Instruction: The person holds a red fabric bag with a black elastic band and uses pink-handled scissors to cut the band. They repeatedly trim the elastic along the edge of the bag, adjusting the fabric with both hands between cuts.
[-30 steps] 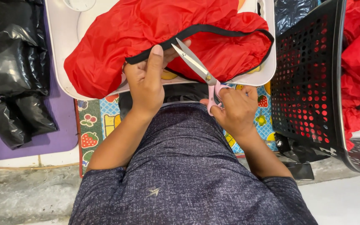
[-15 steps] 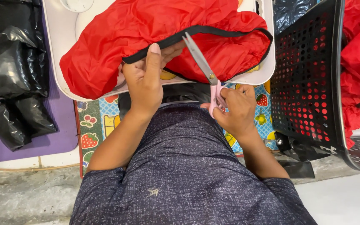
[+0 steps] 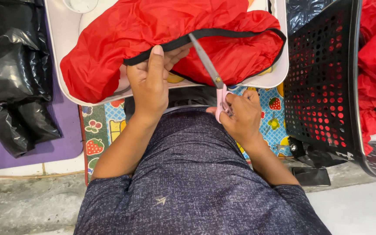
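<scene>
Fingers of left hand [image 3: 151,85] pinch the red fabric [image 3: 162,30] at its black trim [image 3: 223,32], on white tray [image 3: 64,43]. Right hand [image 3: 240,115] grips pink-handled scissors [image 3: 212,76], blades shut, tip touching trim. Black basket [image 3: 323,78] sits close on right; black bags [image 3: 14,69] at left; little room btwn.

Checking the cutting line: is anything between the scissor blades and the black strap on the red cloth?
Nothing visible. The scissors in the right hand already reach the black strap; the left hand holds the red cloth beside them.
</scene>
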